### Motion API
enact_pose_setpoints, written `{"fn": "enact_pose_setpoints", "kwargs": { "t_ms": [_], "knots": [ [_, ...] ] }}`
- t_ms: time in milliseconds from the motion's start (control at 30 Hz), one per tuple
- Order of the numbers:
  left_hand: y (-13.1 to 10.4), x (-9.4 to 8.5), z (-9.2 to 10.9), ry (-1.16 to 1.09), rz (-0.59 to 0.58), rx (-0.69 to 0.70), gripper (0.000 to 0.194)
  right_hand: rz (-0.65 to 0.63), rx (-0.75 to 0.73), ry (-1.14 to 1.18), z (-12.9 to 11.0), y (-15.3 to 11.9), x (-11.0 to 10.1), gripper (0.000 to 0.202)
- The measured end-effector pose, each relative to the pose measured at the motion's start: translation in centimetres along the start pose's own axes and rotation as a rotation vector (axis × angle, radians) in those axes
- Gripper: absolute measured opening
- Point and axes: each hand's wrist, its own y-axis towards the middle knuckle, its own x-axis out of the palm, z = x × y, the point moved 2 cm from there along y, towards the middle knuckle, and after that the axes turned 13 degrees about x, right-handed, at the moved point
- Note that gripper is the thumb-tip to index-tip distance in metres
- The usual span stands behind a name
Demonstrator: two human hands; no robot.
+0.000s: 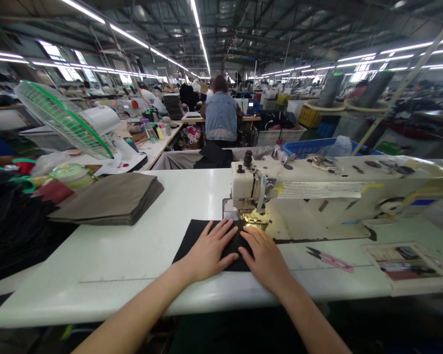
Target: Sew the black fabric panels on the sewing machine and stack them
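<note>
A piece of black fabric lies on the white table in front of the sewing machine, its far edge close to the needle area. My left hand rests flat on the fabric with fingers spread. On the fabric's right side lies my right hand, its fingers stretched toward the presser foot. Both hands press from above, and neither is wrapped round anything. The needle tip is too small to make out. Pink-handled thread snips lie to the right of my right hand.
A stack of grey-brown fabric pieces sits on the table's left. Beyond it stands a green-rimmed fan. Dark cloth is heaped at far left. A small tray is at right. A person in a denim vest sits ahead.
</note>
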Motion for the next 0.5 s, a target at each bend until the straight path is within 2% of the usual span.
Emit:
{"fn": "enact_pose_setpoints", "kwargs": {
  "t_ms": [133,500],
  "knots": [
    [0.1,-0.4,-0.5,-0.012,-0.021,0.005,0.069,0.019,0.018,-0.004,0.0,0.2,0.3,0.036],
    [0.4,-0.2,-1.3,-0.001,0.024,0.051,0.068,0.024,0.035,-0.009,-0.1,0.4,0.4,0.036]
  ]
}}
